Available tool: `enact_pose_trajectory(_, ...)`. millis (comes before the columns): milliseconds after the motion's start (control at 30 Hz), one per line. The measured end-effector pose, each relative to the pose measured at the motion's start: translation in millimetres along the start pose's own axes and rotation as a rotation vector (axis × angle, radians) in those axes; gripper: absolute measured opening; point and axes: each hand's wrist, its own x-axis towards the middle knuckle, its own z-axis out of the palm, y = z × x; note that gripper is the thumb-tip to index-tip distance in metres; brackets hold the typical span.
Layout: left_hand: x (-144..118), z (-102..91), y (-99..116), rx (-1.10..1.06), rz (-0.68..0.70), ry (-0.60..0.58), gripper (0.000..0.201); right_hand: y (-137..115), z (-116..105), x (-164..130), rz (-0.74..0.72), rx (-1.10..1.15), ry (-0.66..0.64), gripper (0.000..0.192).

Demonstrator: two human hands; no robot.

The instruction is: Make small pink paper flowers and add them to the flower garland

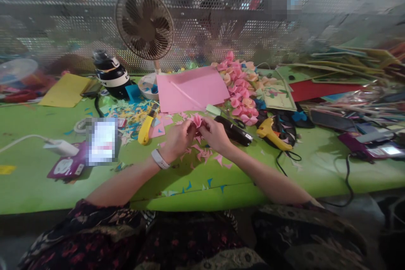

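Both my hands meet over the green table (28,177) and pinch a small pink folded paper piece (198,120) between their fingertips. My left hand (177,139) wears a white wristband and grips the piece from the left. From the right, my right hand (215,134) holds the same piece. Pink paper scraps (202,152) lie under and just in front of my hands. A large pink paper sheet (191,88) lies flat behind them. A heap of pink and peach paper flowers (240,93) sits to the right of that sheet.
A yellow utility knife (145,130) and a phone (101,141) lie to the left, a black tool (236,131) and a yellow glue gun (272,133) to the right. A desk fan (144,25) stands at the back. Stacked card sheets (341,71) fill the far right.
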Motion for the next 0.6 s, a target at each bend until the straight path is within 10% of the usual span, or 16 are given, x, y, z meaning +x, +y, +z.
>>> enact_pose_trajectory(367,-2.1,-7.0,16.4,0.297,-0.062,-0.183,0.030,-5.8,2.5,-2.7,-0.006,-0.104,-0.016,0.016)
enact_pose_trajectory(600,-6.7,3.0,8.4,0.032,0.039,-0.142,0.058,-13.5,-6.2,-1.4,-0.037,0.228,-0.293,0.041)
